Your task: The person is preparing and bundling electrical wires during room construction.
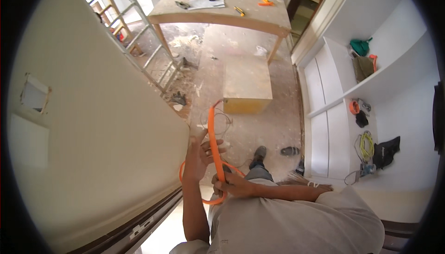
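A thick orange cable (213,138) rises in front of me, with thin reddish strands coming out of its upper end. Its lower part curves round in a loop by my waist. My right hand (232,184) is closed round the cable low down. Beside and partly behind its upright length is my left hand (204,154), fingers apart; whether it touches the cable is hard to tell. Thin dark wire (228,123) hangs in loops near the cable's upper end.
A pale box (246,80) with a yellowish front stands on the floor ahead. Beyond it is a wooden table (222,18) bearing tools. An aluminium ladder (148,62) leans at left, past the near wall (102,96). White shelves (331,108) at right hold a yellow cord (366,146).
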